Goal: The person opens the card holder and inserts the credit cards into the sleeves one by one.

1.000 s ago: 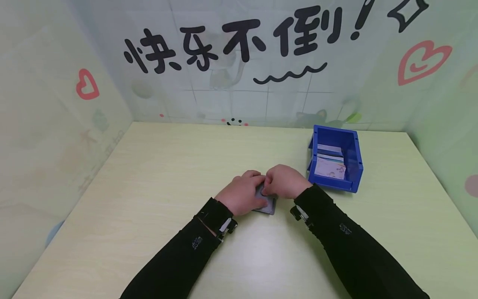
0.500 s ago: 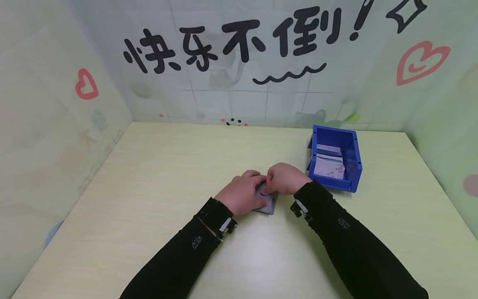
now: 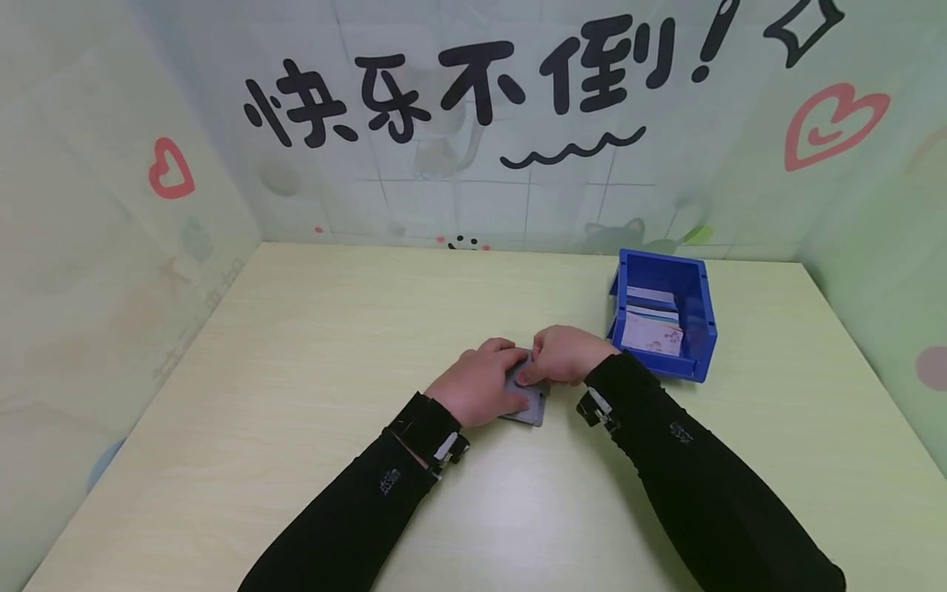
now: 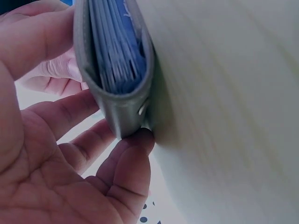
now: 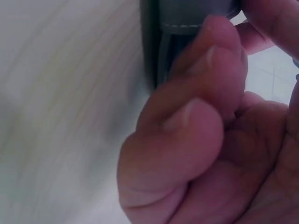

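A grey card holder (image 3: 528,409) lies on the table between both hands, partly hidden by them. In the left wrist view the holder's spine (image 4: 122,109) faces me, with a thick stack of clear bluish sleeves (image 4: 114,51) inside the covers. My left hand (image 3: 477,385) grips it from the left, thumb on the top cover and fingers along the far edge. My right hand (image 3: 571,355) pinches its right side between thumb and curled fingers. In the right wrist view a stitched grey flap (image 5: 194,18) shows just beyond those fingertips.
A blue open-front bin (image 3: 704,329) stands right of the right hand, close to that wrist. Several cards (image 3: 651,335) lean in it, the front one pale pink. Printed cloth walls (image 3: 444,205) enclose the pale wooden table (image 3: 333,329) at the back and sides.
The right hand has shifted very slightly to the right along the card holder, still pinching it. The left hand stays in place.
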Demonstrator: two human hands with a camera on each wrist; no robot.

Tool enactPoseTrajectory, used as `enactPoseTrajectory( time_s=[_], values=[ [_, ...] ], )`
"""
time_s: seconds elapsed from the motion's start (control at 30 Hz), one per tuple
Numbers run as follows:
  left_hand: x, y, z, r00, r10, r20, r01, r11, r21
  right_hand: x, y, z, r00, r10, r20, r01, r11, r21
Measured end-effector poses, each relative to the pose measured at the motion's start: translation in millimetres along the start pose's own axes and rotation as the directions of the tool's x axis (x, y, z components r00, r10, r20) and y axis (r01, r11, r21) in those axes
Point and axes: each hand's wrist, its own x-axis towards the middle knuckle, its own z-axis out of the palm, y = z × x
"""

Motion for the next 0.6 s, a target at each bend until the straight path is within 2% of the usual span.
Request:
enactPoseTrajectory(
  time_s=[0.33,0.6],
  values=[
    [-1.0,1.0,0.5,1.0,0.026,-0.009,-0.026,1.0,-0.005,4,6,5,0.999,-0.028,-0.046,0.027,1.0,-0.009],
    [-2.4,2.8,-0.8,1.0,0.015,-0.006,-0.015,1.0,0.02,-8,13,5,0.984,-0.093,-0.152,0.084,0.994,-0.069]
  ],
)
